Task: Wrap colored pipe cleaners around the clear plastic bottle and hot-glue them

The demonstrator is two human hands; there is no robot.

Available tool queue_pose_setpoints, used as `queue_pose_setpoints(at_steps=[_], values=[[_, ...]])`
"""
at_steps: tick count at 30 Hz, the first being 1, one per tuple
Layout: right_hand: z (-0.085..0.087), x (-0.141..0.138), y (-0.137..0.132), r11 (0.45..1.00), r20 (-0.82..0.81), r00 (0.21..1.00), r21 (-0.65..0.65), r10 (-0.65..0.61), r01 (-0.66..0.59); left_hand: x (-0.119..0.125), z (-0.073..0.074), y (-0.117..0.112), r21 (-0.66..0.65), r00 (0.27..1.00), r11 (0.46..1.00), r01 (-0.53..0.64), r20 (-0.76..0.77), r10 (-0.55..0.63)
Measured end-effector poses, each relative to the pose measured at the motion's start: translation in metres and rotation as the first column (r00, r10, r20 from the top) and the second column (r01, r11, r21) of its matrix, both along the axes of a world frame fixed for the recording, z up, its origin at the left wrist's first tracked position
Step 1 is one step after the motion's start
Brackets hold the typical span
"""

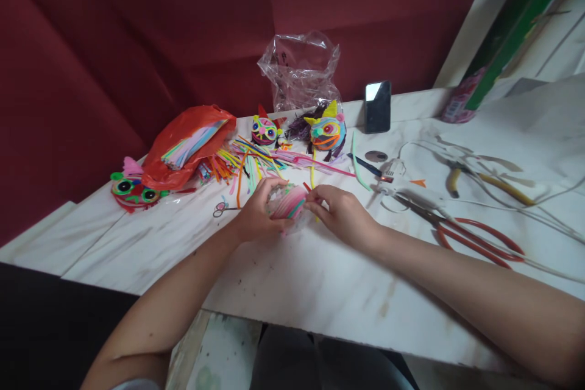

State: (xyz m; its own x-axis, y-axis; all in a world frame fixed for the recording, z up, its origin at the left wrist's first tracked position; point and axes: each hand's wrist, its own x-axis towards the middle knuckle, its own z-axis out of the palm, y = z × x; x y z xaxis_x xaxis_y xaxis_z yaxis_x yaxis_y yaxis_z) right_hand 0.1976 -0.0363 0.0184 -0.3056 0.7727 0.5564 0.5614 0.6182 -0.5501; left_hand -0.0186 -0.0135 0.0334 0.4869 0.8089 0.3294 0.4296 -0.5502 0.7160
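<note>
My left hand (256,210) is curled round a small ball (287,202) wrapped in pink, red and white pipe cleaners, held just above the white marble table (320,280). My right hand (340,213) touches the ball's right side, its fingertips pinched on a red pipe cleaner end (307,187). Behind my hands lies a heap of loose coloured pipe cleaners (251,161). A tiny pair of scissors (222,209) lies just left of my left hand.
Three finished pipe-cleaner faces stand on the table: one far left (132,189), two at the back (265,130) (326,131). An orange bag (183,143), a clear bag (299,70), a phone (377,106), a glue gun (411,195), red-handled shears (466,234) and yellow pliers (484,180) lie around.
</note>
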Motion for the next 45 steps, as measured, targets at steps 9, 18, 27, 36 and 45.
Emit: queue_pose_setpoints(at_steps=[9, 18, 27, 36, 45], values=[[0.000, 0.006, 0.007, 0.995, 0.158, 0.984, 0.069, -0.085, 0.075, -0.002, -0.003, 0.005, -0.124, 0.996, 0.992, -0.012, 0.087, 0.023], [0.002, 0.014, 0.015, 0.988, 0.173, 0.973, 0.035, -0.155, 0.151, -0.002, -0.005, 0.007, -0.128, 0.995, 0.992, -0.022, 0.096, 0.035], [0.008, 0.007, 0.002, 0.933, 0.126, 0.990, 0.347, 0.056, -0.097, -0.001, -0.003, 0.004, -0.093, 0.997, 0.995, -0.041, 0.065, 0.047], [-0.009, -0.002, 0.001, 0.969, 0.045, 0.999, 0.245, 0.025, -0.036, 0.001, -0.005, 0.002, 0.004, 0.998, 0.999, -0.032, 0.048, 0.032], [-0.011, -0.003, 0.000, 0.988, -0.019, 0.999, 0.150, 0.034, -0.030, 0.000, -0.007, 0.003, 0.023, 0.999, 1.000, 0.017, 0.031, -0.018]])
